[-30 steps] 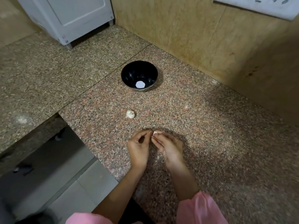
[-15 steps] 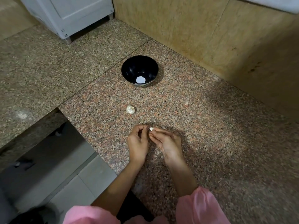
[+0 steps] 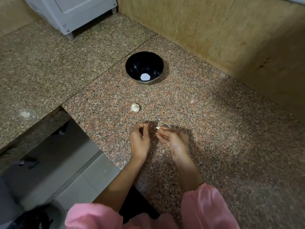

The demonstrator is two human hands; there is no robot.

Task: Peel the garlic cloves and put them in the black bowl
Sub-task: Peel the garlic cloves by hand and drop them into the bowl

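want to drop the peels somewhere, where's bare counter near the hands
Bare granite runs from the right hand to the wall, and between the black bowl and garlic bulb. Crowded only between the left hand and right hand, which pinches the clove.

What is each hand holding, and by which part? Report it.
The right hand pinches a garlic clove by one end, at its fingertips. Whether the left hand holds anything cannot be told.

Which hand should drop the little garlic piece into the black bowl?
Probably the right hand: it pinches the garlic clove in its fingertips. The left hand is curled beside it, not touching the clove, and the black bowl sits ahead of both.
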